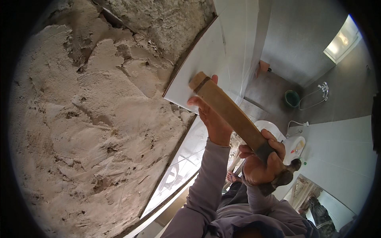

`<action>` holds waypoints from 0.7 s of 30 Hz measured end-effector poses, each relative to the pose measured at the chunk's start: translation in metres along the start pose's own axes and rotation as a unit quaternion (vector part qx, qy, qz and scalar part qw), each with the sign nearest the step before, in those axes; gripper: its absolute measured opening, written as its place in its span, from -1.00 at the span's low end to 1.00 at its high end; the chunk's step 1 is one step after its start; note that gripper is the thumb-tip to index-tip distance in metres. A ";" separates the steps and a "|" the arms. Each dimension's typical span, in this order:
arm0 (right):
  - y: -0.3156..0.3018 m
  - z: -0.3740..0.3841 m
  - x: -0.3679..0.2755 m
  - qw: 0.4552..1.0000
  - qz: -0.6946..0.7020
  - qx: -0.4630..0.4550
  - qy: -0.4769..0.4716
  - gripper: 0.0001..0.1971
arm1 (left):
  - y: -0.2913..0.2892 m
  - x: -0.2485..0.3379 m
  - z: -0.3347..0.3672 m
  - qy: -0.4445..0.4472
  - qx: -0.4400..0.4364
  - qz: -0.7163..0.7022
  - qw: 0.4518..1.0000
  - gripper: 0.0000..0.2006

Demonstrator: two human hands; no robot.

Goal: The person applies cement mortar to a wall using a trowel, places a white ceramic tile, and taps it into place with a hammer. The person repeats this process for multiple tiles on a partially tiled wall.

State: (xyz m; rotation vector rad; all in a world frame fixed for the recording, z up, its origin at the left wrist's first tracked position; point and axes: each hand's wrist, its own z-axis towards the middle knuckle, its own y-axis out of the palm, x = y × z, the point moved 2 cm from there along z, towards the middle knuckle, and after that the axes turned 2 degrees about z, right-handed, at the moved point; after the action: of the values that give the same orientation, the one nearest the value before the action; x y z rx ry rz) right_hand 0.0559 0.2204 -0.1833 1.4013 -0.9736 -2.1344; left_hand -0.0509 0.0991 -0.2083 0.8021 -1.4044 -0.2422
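My right hand is wrapped around a hammer, gripping it close to its dark metal head. The thick wooden handle slants up and to the left, its far end over the lower corner of a white wall tile. Behind the handle, my left hand is open with fingers apart, beside the tile's lower part. Whether its fingertips press on the tile I cannot tell, since the handle hides part of that hand.
Rough, unevenly plastered wall fills the left side. Lower white tiles run along its edge. To the right are a green bucket, a shower hose with tap, a white basin, a mirror and a bright window.
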 end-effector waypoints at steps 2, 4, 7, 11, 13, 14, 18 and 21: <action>0.001 -0.002 -0.002 0.999 0.033 0.032 -0.014 -0.63 | 0.011 0.005 -0.002 -0.005 0.008 -0.050 0.999 -0.45; -0.003 -0.006 0.002 0.998 0.061 0.021 -0.017 -0.64 | 0.012 0.009 -0.005 0.013 -0.020 -0.013 1.000 -0.50; -0.003 -0.004 -0.002 0.999 0.036 -0.019 0.013 -0.62 | 0.002 0.005 -0.002 0.013 -0.042 -0.005 0.999 -0.45; -0.004 -0.005 0.000 0.998 0.053 -0.016 -0.015 -0.64 | -0.008 -0.006 0.011 -0.018 -0.046 -0.124 0.991 -0.36; -0.004 -0.005 -0.004 0.998 0.040 -0.048 0.017 -0.65 | -0.002 -0.002 0.003 0.026 -0.073 -0.044 0.996 -0.37; -0.003 -0.006 -0.006 0.997 0.038 -0.062 0.039 -0.65 | 0.000 0.000 0.000 0.037 -0.083 -0.017 0.996 -0.38; 0.000 -0.011 -0.003 0.999 0.026 -0.039 -0.015 -0.65 | -0.006 -0.001 0.003 0.020 -0.085 -0.015 0.996 -0.43; -0.001 -0.004 -0.003 0.997 -0.009 -0.073 -0.018 -0.65 | -0.004 -0.002 0.005 0.076 -0.090 0.107 0.987 -0.41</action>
State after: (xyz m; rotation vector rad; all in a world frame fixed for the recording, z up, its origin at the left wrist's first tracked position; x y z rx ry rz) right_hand 0.0610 0.2215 -0.1838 1.3114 -0.8020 -2.2023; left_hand -0.0544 0.0959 -0.2131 0.5051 -1.2922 -0.1369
